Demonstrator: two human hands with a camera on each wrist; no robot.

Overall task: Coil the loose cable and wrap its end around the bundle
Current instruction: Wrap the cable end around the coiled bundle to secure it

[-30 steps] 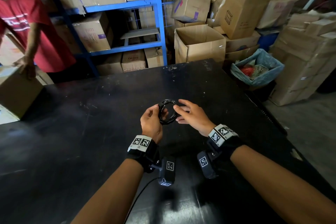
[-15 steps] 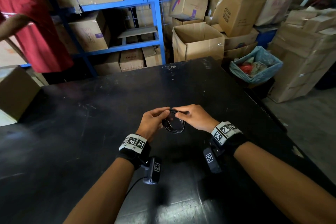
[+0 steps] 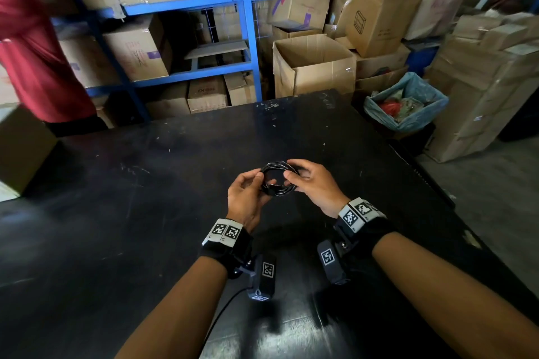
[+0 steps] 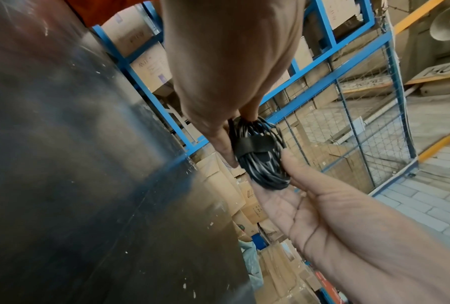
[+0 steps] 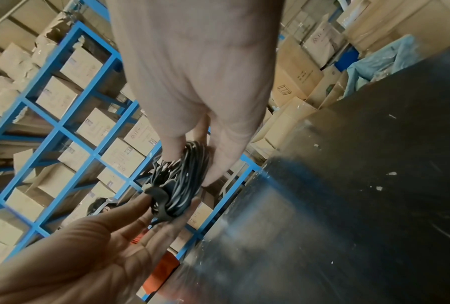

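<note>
A black cable coil (image 3: 277,179) is held up over the black table (image 3: 131,213), near its middle. My left hand (image 3: 262,183) grips the coil's left side, and my right hand (image 3: 291,176) pinches its right side. The left wrist view shows the coil (image 4: 263,170) bound by a black strap (image 4: 252,144), with my right thumb against it. In the right wrist view my right hand (image 5: 192,156) pinches the coil (image 5: 185,181), and my left fingers (image 5: 143,205) touch the strap (image 5: 161,201). No loose cable end shows.
A person in a red shirt (image 3: 35,61) stands at the table's far left by a cardboard box (image 3: 20,148). Blue shelving (image 3: 248,38) with boxes stands behind. Open cartons (image 3: 315,67) and a blue-lined bin (image 3: 408,105) sit past the far right edge.
The coil has been turned between my hands. My right hand went from resting fingers on it to pinching its right side. The person in red has shifted at the left.
</note>
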